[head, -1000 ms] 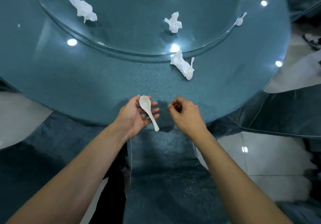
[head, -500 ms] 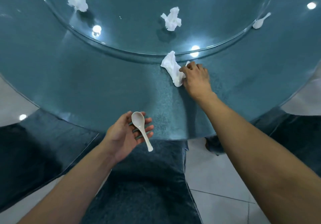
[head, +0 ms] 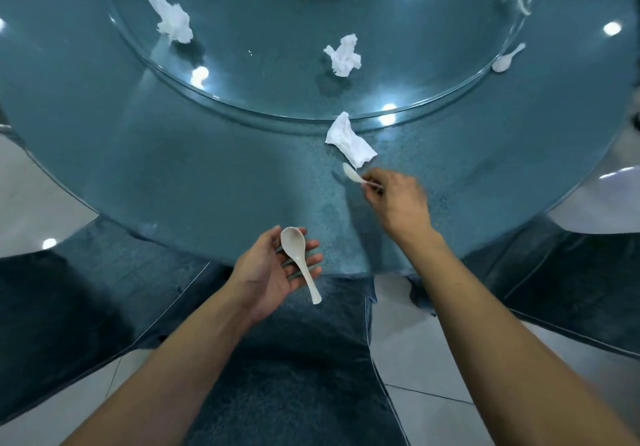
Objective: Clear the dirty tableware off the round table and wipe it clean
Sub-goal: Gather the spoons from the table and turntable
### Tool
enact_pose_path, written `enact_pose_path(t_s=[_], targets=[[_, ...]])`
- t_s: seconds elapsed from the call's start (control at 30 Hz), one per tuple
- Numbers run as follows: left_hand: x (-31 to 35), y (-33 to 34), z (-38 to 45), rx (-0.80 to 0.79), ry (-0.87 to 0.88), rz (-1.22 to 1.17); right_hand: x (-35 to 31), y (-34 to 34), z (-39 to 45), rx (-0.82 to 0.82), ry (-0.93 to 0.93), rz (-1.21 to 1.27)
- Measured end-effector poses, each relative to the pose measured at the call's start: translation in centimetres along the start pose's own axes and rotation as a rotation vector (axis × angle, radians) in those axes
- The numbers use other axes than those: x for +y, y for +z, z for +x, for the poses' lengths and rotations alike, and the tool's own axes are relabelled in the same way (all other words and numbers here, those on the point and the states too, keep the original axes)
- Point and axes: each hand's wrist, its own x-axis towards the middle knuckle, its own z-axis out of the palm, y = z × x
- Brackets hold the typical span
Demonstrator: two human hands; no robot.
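A moment ago the right hand [head: 398, 200] reached to the crumpled napkin [head: 351, 141]; now it pinches a second white spoon [head: 353, 174] by the handle, lifted beside that napkin. The left hand [head: 277, 269], palm up, fingers relaxed, carries the first spoon [head: 299, 258]. So collecting goes on. The round table [head: 173, 168] still has napkins and two more spoons.

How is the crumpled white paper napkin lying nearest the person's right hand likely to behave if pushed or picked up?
The crumpled white paper napkin probably weighs very little and would slide on the smooth teal tabletop. Its creased folds suggest that it is floppy and would squash under the fingers. It is unlikely to roll.
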Motion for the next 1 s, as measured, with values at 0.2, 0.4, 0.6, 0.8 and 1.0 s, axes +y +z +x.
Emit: enact_pose_path(t_s=[0.2, 0.4, 0.6, 0.8, 1.0], targets=[[-0.2, 1.1, -3.2, -0.094, 0.005, 0.016, -7.0, -2.1, -10.6, 0.148, 0.045, 0.247], [-1.2, 1.4, -5.8, -0.210, -0.015, 0.066, -11.0, -2.7, -18.5, 0.266, 0.043, 0.077], [-2.7, 2.6, -8.1, -0.280, -0.046, 0.099, -10.6, -3.9, -22.8, 0.287, 0.006, -0.097], [-5.9, 5.7, -9.5, -0.326, -0.078, 0.170, -8.2, -6.6, -25.5, 0.258, 0.053, -0.163], [-10.7, 10.3, -10.6, -0.341, -0.098, 0.204, -3.2, -10.1, -28.9, 0.073, 0.120, -0.204]])
